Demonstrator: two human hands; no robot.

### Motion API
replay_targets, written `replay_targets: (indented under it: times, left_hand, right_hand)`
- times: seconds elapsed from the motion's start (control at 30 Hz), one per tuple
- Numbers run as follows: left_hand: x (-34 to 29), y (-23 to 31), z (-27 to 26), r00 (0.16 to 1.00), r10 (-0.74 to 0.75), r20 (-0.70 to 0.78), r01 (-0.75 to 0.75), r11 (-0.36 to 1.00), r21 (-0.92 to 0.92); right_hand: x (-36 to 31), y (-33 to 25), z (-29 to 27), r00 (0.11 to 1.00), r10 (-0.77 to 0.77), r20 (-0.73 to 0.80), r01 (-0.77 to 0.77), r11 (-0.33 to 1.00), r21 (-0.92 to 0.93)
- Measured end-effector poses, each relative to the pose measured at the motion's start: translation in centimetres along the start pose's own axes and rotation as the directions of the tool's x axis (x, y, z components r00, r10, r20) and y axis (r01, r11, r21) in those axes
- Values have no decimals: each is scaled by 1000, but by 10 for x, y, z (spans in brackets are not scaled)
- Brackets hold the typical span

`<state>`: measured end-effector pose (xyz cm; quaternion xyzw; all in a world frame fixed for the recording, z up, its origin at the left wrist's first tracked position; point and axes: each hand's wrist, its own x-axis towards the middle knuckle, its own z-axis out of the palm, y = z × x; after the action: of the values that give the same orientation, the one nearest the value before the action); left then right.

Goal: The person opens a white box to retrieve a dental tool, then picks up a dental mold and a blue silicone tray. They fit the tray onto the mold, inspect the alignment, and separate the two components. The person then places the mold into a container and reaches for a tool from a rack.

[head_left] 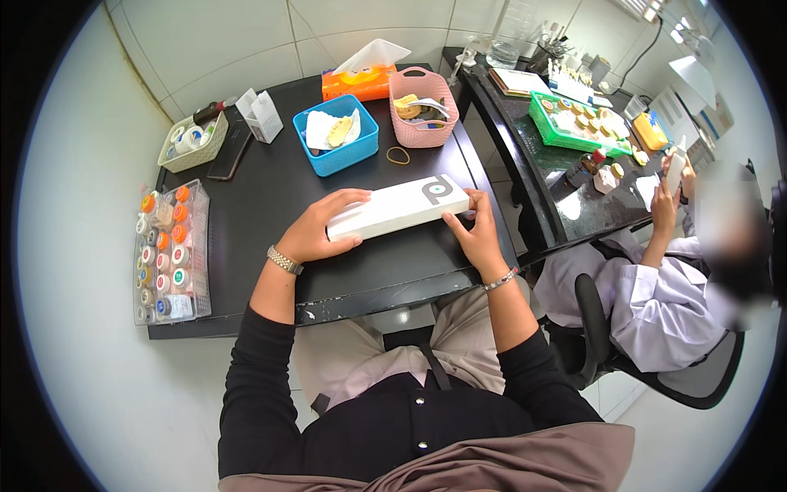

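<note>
A long white box with a grey round mark at its right end is held level between my hands, over the black table. My left hand grips its left end, thumb along the near side and fingers over the far edge. The right end is held by my right hand, thumb at the near corner and fingers curled behind. The box's underside is hidden. Just beyond it stand a blue basket and a pink basket, with a rubber band lying between them.
Left on the table: a clear tray of small jars, a cream basket, a dark phone. An orange tissue pack stands behind. At the right-hand desk, a seated person holds a white bottle beside a green tray.
</note>
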<state>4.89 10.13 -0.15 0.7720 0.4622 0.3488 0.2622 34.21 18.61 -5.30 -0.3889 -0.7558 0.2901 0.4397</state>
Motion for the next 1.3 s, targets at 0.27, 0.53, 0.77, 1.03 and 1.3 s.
replay_targets:
  times: [0.27,0.53,0.77,1.03,1.3]
  left_hand:
    - [1,-2,10,993,1,118,-23,982,188]
    - [-2,-6,16,973,-71,218,21,974,226]
    - [0,-12,14,964,-50,262,-5,979,206]
    - [-13,-37,3,981,-9,194,3,1000,31]
    - [-10,-48,-5,993,-18,118,18,1000,7]
  right_hand:
    - [-9,-1,13,957,247,-154,-226,964,140]
    - [-11,-8,23,903,353,-243,-314,931,187]
    - [-6,-7,21,932,292,-216,-309,950,-48]
    - [-28,-74,61,974,-193,116,225,859,-461]
    - [-37,-81,97,967,-119,225,241,712,-660]
